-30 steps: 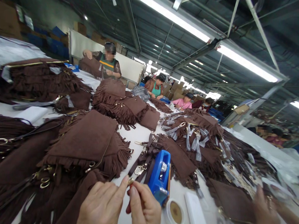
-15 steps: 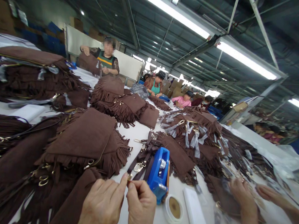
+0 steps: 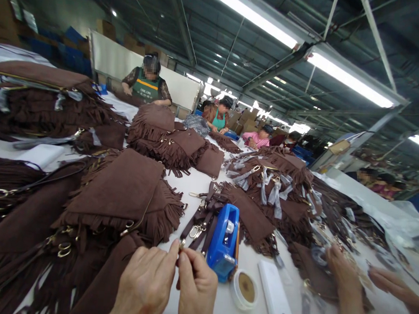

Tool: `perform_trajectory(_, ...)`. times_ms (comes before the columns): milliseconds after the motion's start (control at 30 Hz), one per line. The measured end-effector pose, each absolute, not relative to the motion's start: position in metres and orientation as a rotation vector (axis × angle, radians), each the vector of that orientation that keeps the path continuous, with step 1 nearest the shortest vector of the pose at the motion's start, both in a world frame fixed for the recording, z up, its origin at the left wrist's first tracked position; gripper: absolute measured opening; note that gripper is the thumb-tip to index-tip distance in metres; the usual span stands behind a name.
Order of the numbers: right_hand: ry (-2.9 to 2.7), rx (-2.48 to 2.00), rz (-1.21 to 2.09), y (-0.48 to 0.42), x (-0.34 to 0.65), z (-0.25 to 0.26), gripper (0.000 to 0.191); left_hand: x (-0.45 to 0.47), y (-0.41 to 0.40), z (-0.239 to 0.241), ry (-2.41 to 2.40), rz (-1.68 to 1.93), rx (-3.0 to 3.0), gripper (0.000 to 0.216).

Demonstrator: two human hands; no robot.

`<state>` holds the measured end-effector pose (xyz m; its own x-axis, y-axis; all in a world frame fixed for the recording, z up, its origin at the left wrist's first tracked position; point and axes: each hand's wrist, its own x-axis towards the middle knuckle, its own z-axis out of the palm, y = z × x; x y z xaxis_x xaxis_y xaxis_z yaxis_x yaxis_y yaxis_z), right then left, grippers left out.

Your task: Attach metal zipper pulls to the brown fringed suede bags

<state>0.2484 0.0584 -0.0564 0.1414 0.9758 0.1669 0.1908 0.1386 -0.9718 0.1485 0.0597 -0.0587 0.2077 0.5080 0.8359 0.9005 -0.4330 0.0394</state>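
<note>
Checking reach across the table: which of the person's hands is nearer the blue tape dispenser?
Right. The right hand sits just beside the blue tape dispenser; the left hand lies farther left.

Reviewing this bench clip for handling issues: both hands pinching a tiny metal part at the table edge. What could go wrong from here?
1. The small metal fitting is held only by fingertips of the left hand and right hand; a slip could drop it into the brown fringed bags.
2. The open round tin and blue tool sit close to the right hand; an elbow move might knock them.
3. A co-worker's hand works nearby; reaches could collide.
</note>
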Motion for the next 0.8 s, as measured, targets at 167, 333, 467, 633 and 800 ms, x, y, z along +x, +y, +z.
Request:
perform_trajectory(167, -1.473, -1.250, 0.594, 0.057, 0.248, -0.056, 0.024, 0.150, 0.060, -0.055, -1.271, -1.106, -2.002, 0.024)
perform_trajectory(333, -1.597, -1.247, 0.341, 0.064, 0.251, -0.057, 0.024, 0.149, 0.061, -0.053, -1.287, -1.180, -2.025, 0.025)
perform_trajectory(467, -1.590, -1.272, 0.318, 0.071, 0.255, -0.058, 0.022, 0.147, 0.063, -0.055, -1.358, -1.334, -2.076, 0.030)
perform_trajectory(633, -1.463, -1.304, 0.328, 0.080, 0.261, -0.057, 0.022, 0.146, 0.063, -0.056, -1.870, -1.534, -2.234, 0.028)
perform_trajectory(800, -1.296, -1.390, 0.540, 0.089, 0.273, -0.053, 0.021, 0.144, 0.064, -0.041, -2.532, -1.780, -2.402, 0.033)
